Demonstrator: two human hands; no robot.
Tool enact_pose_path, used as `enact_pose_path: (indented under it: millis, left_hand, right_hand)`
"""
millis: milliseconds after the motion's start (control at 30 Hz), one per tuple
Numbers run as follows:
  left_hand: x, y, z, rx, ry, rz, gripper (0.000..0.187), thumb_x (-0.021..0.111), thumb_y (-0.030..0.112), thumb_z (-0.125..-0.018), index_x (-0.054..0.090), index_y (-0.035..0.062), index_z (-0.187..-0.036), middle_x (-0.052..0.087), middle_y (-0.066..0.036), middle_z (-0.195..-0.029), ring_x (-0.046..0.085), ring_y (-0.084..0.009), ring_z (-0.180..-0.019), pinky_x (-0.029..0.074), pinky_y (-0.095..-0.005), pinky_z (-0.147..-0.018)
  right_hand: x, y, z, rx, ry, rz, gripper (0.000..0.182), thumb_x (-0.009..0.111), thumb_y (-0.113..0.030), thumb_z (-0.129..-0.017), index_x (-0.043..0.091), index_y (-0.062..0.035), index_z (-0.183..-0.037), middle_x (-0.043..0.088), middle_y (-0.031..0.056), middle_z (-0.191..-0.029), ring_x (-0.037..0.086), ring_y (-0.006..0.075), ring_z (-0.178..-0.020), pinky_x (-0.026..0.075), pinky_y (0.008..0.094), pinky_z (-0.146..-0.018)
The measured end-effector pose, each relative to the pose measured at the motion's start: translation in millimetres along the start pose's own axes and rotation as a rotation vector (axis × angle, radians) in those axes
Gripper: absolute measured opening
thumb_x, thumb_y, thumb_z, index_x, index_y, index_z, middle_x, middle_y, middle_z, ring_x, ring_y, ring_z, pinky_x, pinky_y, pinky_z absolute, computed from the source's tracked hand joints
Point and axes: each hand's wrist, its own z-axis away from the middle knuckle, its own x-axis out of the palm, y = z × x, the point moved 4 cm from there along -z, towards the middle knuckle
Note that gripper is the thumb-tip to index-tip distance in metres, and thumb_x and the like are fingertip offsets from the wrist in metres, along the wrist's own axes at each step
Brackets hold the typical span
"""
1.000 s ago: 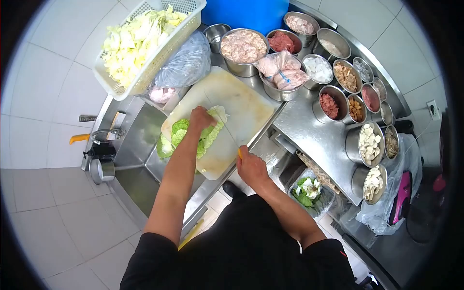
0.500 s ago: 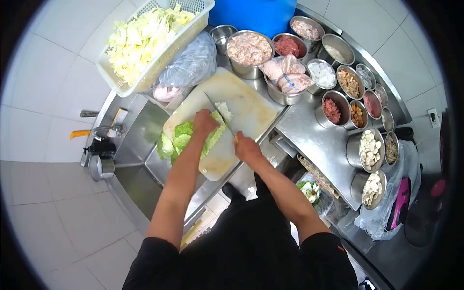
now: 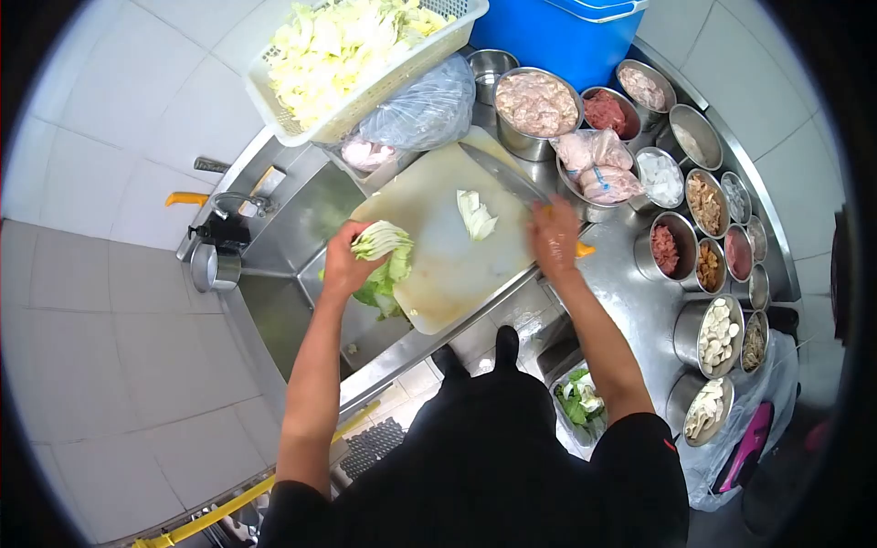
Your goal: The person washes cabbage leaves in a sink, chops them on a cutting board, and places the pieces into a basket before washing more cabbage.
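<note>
My left hand [image 3: 343,262] is closed around a bunch of napa cabbage [image 3: 384,241], its cut, layered end facing up, at the left edge of the cutting board [image 3: 429,283]. Green cabbage leaves hang below it over the sink. On the right side of the board, my right hand [image 3: 554,239], slightly blurred, is wrapped round the yellow handle of a kitchen knife [image 3: 501,173]. The blade points to the far left, above the board. A pale cut piece of cabbage [image 3: 475,216] lies alone on the board between my hands.
A white basket of cut cabbage [image 3: 283,128] stands beyond the sink [image 3: 283,315], beside a plastic bag [image 3: 416,105]. Several metal bowls of meat and sliced food line the right counter [image 3: 607,310]. At the back is a blue container [image 3: 557,46]. Below, a bin holds leaves [image 3: 580,400].
My left hand has lifted the cabbage off the board's middle to its left edge. My right hand has moved the knife away to the right. The camera view has shifted.
</note>
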Motion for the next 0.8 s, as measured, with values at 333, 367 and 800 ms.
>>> enact_pose_path:
  millis: [333, 367, 800]
  left_hand:
    - [-13.7, 16.9, 3.8, 0.081, 0.151, -0.114, 0.037, 0.077, 0.002, -0.066, 0.058, 0.0015, -0.097, 0.065, -0.006, -0.09, 0.06, -0.0108, -0.08, 0.049, -0.0259, -0.075]
    - [-12.7, 25.3, 5.6, 0.079, 0.159, -0.113, 0.037, 0.077, 0.002, -0.066, 0.058, 0.0015, -0.097, 0.065, -0.006, -0.09, 0.059, -0.0108, -0.081, 0.048, -0.0259, -0.075]
    - [51.4, 36.0, -20.5, 0.479, 0.003, -0.481, 0.039, 0.068, -0.004, -0.06, 0.055, 0.0044, -0.096, 0.057, -0.015, -0.092, 0.057, -0.0319, -0.089, 0.044, -0.0391, -0.08]
  right_hand:
    - [106.6, -112.2, -36.1, -0.123, -0.218, -0.357, 0.025, 0.063, -0.024, -0.077, 0.062, -0.006, -0.095, 0.055, 0.0163, -0.103, 0.054, 0.0325, -0.1, 0.047, 0.0458, -0.079]
    - [108.9, -111.4, -33.1, -0.101, -0.294, -0.295, 0.017, 0.062, -0.019, -0.075, 0.062, -0.0051, -0.085, 0.057, 0.0143, -0.093, 0.058, 0.0305, -0.092, 0.051, 0.0444, -0.071]
    - [-44.8, -0.5, 194.7, 0.202, -1.247, -0.302, 0.025, 0.061, -0.024, -0.072, 0.067, -0.0105, -0.092, 0.065, 0.0158, -0.096, 0.062, 0.0335, -0.091, 0.051, 0.0438, -0.076]
